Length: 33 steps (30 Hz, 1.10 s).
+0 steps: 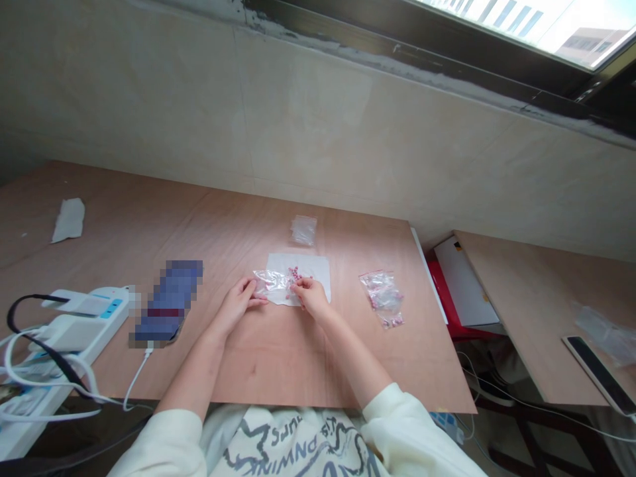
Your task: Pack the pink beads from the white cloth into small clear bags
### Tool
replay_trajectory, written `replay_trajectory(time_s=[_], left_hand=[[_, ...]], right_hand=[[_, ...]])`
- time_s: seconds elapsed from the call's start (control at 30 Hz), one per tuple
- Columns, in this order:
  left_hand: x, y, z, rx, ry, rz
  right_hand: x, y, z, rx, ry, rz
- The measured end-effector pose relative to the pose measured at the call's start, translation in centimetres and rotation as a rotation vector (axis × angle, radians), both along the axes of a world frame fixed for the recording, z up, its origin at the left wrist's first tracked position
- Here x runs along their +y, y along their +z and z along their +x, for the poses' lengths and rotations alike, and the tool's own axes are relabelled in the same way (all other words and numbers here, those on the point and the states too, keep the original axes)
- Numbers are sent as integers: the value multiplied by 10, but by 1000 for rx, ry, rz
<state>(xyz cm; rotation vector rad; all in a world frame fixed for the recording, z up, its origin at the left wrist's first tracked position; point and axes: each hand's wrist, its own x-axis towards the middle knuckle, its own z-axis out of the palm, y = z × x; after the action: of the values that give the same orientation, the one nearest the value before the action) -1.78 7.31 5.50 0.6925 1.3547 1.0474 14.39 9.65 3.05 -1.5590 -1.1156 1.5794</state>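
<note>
A sheet of white paper [322, 266] lies on the wooden table, with a small heap of pinkish-red beads [297, 272] on it. Over its left part stretches a clear plastic bag [274, 280], flat and shiny. My left hand [239, 303] is closed on the left end of this bag, thumb and fingers at its edge. At the beads, by the bag's other end, my right hand [310, 295] is closed in a pinch. What sits between those fingertips is too small to make out.
Right of the paper lie clear bags with pinkish bits [385, 297]. Behind it is a stack of clear bags [304, 230]. A phone [171, 301] on a charging cable and a power strip [106, 311] with tangled cables are at left. A second table [536, 311] stands right, beyond a gap.
</note>
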Motion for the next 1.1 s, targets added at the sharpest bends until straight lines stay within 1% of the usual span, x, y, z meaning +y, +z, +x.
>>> replay_trajectory(time_s=[0.1,0.27,0.43,0.57,0.87,1.1], left_hand=[[1,-1,1,13,25,1],[5,1,-2,51,3,6],[11,6,-5,136,-29,77],[15,10,-3,186,-108,123],[21,19,4,230,-129,191],[24,23,10,275,-136,201]], right_hand=[[1,-3,1,-8,-6,-5],[-1,-4,2,-9,-6,-7],[-1,-1,1,-6,-7,-26],[1,-3,2,34,-16,-36],[2,-6,4,135,-25,-59],[3,-6,6,188,-22,-81]])
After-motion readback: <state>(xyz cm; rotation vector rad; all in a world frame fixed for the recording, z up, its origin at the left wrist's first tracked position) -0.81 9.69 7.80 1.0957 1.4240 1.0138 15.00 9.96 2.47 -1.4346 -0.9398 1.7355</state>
